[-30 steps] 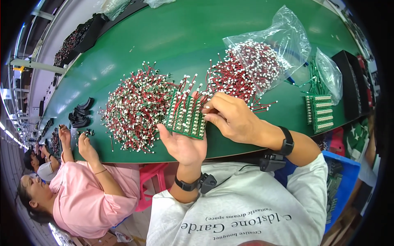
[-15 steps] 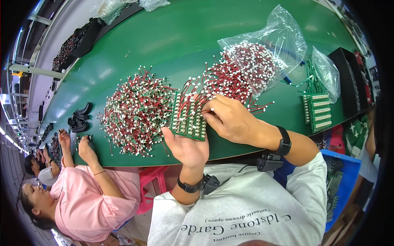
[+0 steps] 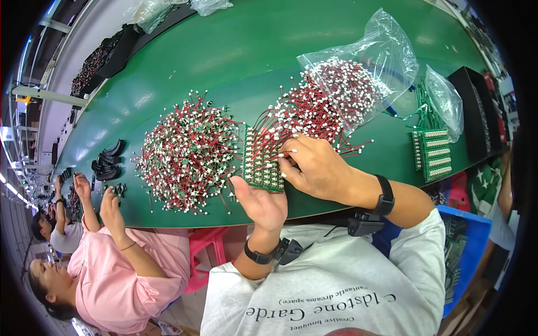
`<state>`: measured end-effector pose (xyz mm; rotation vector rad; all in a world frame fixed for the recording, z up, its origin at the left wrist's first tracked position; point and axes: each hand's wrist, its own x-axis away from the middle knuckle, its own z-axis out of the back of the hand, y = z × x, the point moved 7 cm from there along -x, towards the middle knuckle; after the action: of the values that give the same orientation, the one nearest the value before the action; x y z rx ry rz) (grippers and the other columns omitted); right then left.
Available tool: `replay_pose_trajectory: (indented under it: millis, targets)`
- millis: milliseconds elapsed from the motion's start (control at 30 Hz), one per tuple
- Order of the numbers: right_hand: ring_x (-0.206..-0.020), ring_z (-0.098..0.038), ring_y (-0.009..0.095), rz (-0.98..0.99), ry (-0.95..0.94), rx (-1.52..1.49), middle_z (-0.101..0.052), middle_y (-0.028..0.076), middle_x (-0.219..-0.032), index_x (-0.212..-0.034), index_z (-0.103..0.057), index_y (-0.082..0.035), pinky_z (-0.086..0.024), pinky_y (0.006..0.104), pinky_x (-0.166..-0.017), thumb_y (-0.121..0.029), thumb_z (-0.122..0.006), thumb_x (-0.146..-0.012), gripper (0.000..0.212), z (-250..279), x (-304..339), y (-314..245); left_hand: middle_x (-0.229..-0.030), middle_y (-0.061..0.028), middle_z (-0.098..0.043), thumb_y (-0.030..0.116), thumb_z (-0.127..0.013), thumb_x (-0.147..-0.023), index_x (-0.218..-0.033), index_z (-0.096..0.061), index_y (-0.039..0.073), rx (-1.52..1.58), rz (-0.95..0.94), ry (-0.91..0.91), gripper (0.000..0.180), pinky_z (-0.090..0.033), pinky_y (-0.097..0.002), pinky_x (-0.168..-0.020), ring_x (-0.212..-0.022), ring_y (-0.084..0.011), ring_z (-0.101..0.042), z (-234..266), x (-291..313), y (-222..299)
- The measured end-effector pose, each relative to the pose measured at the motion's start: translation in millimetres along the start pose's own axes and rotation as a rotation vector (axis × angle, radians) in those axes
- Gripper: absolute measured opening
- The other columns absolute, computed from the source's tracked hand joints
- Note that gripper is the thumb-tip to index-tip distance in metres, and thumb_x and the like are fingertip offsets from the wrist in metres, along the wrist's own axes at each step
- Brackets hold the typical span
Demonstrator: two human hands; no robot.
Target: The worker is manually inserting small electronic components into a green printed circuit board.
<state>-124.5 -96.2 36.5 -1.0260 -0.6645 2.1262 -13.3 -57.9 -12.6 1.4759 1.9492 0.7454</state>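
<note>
My left hand (image 3: 261, 206) supports a green circuit board panel (image 3: 262, 175) from its near edge, thumb apart and the other fingers hidden beneath it. Rows of small white connectors cover the panel, and red wires stand up from its far part. At the panel's right edge, my right hand (image 3: 318, 168) is closed in a pinch on a red wire with white plug ends (image 3: 288, 152). Left of the panel lies a big heap of red wires with small green boards (image 3: 188, 157). Beyond my right hand spreads a pile of red wires with white plugs (image 3: 311, 109).
A clear plastic bag (image 3: 392, 53) partly covers the wire pile. Stacked connector boards (image 3: 436, 157), another clear bag (image 3: 445, 103) and a black box (image 3: 473, 112) stand at the right. A co-worker in a pink shirt (image 3: 129, 269) works at the left, near black parts (image 3: 106, 165).
The panel and my left hand have shifted slightly right. My right hand stays by the panel's right edge with its fingers slightly moved. The pink-shirted co-worker's hands have moved.
</note>
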Motion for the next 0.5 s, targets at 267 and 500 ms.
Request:
replay_pose_trajectory:
  millis: [267, 500]
  targets:
    - [-0.077, -0.064, 0.029, 0.149, -0.077, 0.251, -0.061, 0.011, -0.085, -0.090, -0.059, 0.001, -0.054, 0.0375, -0.065, -0.001, -0.068, -0.078, 0.016, -13.3, 7.3, -3.4, -0.128, -0.0149, -0.055, 0.052, -0.024, -0.103, -0.132, -0.047, -0.005, -0.059, 0.005, 0.038, 0.068, -0.038, -0.0380, -0.103, -0.119, -0.0251, -0.052, -3.3, 2.5, 0.5]
    - [-0.073, -0.062, 0.030, 0.110, -0.040, 0.201, -0.058, 0.011, -0.080, -0.088, -0.058, -0.001, -0.052, 0.0391, -0.061, 0.002, -0.067, -0.076, 0.016, -7.4, 5.3, -6.0, -0.130, -0.0145, -0.054, 0.052, -0.025, -0.103, -0.133, -0.046, -0.004, -0.064, -0.004, 0.073, 0.067, -0.036, -0.0391, -0.105, -0.122, -0.0254, -0.050, -0.3, 7.8, 4.4]
